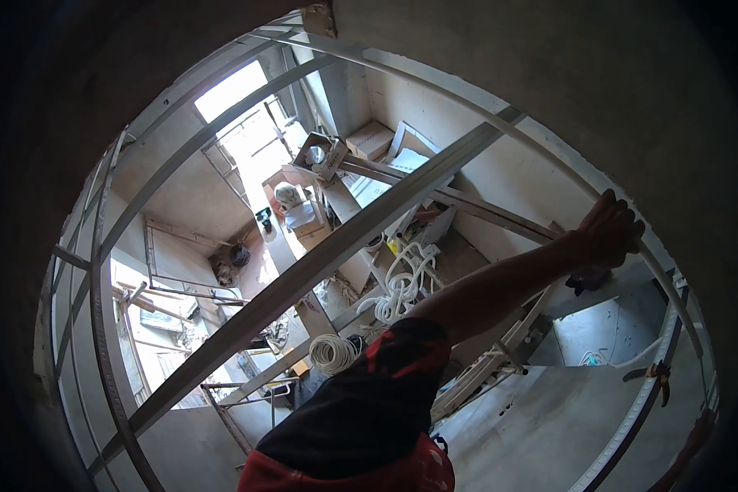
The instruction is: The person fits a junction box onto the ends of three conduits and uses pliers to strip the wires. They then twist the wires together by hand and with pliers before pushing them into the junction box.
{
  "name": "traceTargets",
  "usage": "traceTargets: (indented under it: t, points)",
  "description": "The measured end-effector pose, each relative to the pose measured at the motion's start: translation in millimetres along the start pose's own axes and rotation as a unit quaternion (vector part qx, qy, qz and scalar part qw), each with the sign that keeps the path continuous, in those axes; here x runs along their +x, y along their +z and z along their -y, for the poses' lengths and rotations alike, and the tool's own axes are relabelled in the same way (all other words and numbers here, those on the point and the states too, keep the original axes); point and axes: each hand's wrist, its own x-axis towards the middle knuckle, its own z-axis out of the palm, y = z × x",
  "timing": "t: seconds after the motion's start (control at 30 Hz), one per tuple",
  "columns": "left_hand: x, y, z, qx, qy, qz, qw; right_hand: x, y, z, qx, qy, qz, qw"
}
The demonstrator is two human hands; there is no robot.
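Note:
My left arm, in a black sleeve with red, stretches across to the right. Its hand, my left hand (pixel 611 231), is closed around a long white pipe (pixel 467 102), which curves along the edge of the opening. My right hand (pixel 702 425) shows dimly at the lower right edge, raised near the pipe's lower end and the metal frame; its fingers are too dark to make out. Between the two hands, a pair of pliers (pixel 654 375) with dark and orange handles hangs at a curved metal strip (pixel 631 439).
A straight metal channel (pixel 320 254) crosses the view, with curved metal strips (pixel 98 303) on the left. Far below lie a coil of cable (pixel 334 354), tangled white tubing (pixel 398 299), cardboard boxes (pixel 370 140) and wooden planks (pixel 488 211). A person (pixel 288 197) is down there.

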Motion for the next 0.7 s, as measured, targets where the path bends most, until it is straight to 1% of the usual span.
traceTargets:
  t: [0.03, 0.1, 0.13, 0.2, 0.23, 0.3, 0.33, 0.4, 0.43, 0.47, 0.5, 0.53, 0.57, 0.6, 0.63, 0.67, 0.7]
  points:
    - [0.7, 1.1, -2.7, -0.006, 0.002, 0.003, 1.000, 1.5, -0.7, -5.7, -0.009, 0.002, 0.021, 1.000]
    - [3.7, -2.4, -0.9, -0.062, -0.078, 0.161, 0.982, 3.5, 1.6, -11.4, -0.016, 0.004, 0.049, 0.999]
    - [3.3, -1.9, -0.2, -0.061, -0.077, 0.162, 0.982, 4.3, 4.3, -11.2, -0.020, 0.005, 0.061, 0.998]
    - [0.3, -1.1, 1.5, -0.065, -0.089, 0.239, 0.965, 3.7, 13.2, -11.3, -0.019, 0.011, 0.074, 0.997]
    - [0.5, 0.3, 2.3, -0.065, -0.087, 0.239, 0.965, 1.2, 14.9, -10.4, -0.019, 0.012, 0.072, 0.997]
    - [-1.8, 4.2, 3.0, -0.051, -0.071, 0.208, 0.974, -8.6, 24.2, -8.3, 0.015, 0.036, 0.062, 0.997]
    - [-2.3, 4.9, 3.1, -0.051, -0.072, 0.209, 0.974, -10.9, 31.1, -7.4, 0.031, 0.048, 0.057, 0.997]
    - [-1.8, 7.2, 2.2, -0.021, -0.042, 0.206, 0.977, -7.8, 44.6, -7.2, 0.030, 0.050, 0.046, 0.997]
    - [-7.3, 13.6, 6.8, 0.018, -0.029, 0.172, 0.985, -11.7, 44.0, -19.8, 0.021, 0.058, 0.031, 0.998]
    - [-11.1, 25.3, 8.7, 0.037, -0.004, 0.135, 0.990, -22.4, 51.7, -36.3, -0.084, -0.015, 0.018, 0.996]
    - [-8.4, 39.6, 13.0, 0.030, -0.026, 0.231, 0.972, -28.2, 65.4, -65.2, -0.203, -0.085, -0.013, 0.975]
    - [-25.0, 62.2, 31.7, -0.036, 0.051, 0.080, 0.995, -32.7, 79.2, -90.5, -0.311, -0.145, -0.058, 0.938]
    - [-27.9, 56.2, 40.8, -0.107, 0.120, 0.106, 0.981, -43.7, 68.1, -52.7, -0.228, -0.073, -0.040, 0.970]
    - [-21.4, 39.7, 30.3, -0.136, 0.164, -0.012, 0.977, -57.2, 48.5, 11.7, -0.138, 0.004, -0.034, 0.990]
    - [-18.9, 33.7, 27.3, -0.110, 0.112, 0.053, 0.986, -70.8, 28.7, 69.8, -0.055, 0.078, -0.041, 0.995]
    - [-15.4, 41.5, 30.3, -0.140, 0.040, 0.046, 0.988, -70.6, 15.1, 121.0, -0.265, 0.015, -0.027, 0.964]
    - [-8.5, 36.4, 27.9, -0.078, 0.036, 0.086, 0.993, -72.2, 1.7, 132.8, -0.085, -0.016, -0.048, 0.995]
